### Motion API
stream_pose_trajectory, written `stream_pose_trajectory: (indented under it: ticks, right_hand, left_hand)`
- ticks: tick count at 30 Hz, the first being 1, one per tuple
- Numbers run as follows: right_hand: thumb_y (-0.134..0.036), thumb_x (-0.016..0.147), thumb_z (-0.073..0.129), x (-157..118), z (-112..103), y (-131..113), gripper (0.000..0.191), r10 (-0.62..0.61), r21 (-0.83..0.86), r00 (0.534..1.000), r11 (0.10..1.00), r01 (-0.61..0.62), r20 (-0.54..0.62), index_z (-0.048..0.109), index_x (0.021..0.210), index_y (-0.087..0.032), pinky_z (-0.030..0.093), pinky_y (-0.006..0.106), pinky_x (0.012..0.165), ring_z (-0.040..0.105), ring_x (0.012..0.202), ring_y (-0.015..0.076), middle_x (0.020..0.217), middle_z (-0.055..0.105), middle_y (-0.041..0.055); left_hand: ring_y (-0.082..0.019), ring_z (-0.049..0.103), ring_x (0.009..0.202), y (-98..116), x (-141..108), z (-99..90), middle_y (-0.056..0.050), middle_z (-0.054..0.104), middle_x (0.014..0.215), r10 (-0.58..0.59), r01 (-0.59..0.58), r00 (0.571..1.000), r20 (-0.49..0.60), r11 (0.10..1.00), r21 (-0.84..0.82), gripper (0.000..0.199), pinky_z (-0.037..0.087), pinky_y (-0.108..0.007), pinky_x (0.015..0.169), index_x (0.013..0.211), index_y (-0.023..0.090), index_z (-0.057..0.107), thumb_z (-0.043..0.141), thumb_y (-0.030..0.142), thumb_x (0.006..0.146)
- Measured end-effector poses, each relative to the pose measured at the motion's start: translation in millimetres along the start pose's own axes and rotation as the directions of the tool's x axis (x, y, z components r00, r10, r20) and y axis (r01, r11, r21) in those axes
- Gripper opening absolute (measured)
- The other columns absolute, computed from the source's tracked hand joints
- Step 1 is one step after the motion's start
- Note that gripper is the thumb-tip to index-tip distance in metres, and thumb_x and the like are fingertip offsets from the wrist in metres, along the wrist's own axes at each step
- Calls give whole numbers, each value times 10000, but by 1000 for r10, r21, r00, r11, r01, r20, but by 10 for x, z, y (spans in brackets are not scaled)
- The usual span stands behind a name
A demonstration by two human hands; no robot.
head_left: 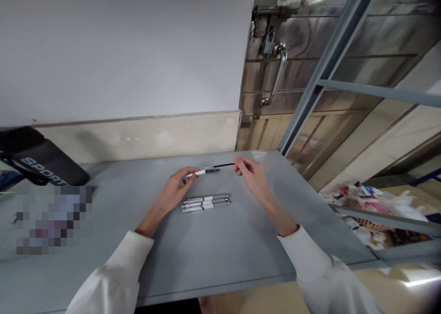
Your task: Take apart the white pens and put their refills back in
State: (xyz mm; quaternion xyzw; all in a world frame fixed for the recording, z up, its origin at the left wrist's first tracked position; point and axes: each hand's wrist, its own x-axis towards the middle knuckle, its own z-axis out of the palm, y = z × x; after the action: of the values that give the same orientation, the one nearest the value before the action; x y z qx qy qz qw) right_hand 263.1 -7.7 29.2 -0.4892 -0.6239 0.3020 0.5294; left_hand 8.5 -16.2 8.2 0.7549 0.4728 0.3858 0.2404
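Pinched in the fingers of my left hand (177, 187) is a white pen body (200, 172) with a dark grip, pointing right. My right hand (250, 169) is closed on a thin dark pen refill (223, 165), whose lighter end lies just beyond the pen body's dark part; whether the two touch is unclear. Several white and silver pens (206, 203) lie side by side on the grey table (206, 249), below and between my hands.
A black bottle-shaped case (51, 158) marked SPORT lies at the left, beside a pixelated flat item (57, 222). Behind the table stands a wall (138, 139). At the right are a metal post (306, 107), a padlocked door (296, 52) and a shelf with bags (379, 204).
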Motion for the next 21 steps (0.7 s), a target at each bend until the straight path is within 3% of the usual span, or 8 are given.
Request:
stream_pose_trajectory:
  ticks: [21]
  right_hand:
    - [-558,931,432,2,-9,50,493,-3,-73,1000,997,3,6,553,583,-231,379,341,598,519,585,188,608,585,33]
  left_hand:
    - [-179,571,888,82,-9,-24,-29,676,1018,8,-6,999,34,999,-37,302,424,-254,754,1161,227,621,410,367,995]
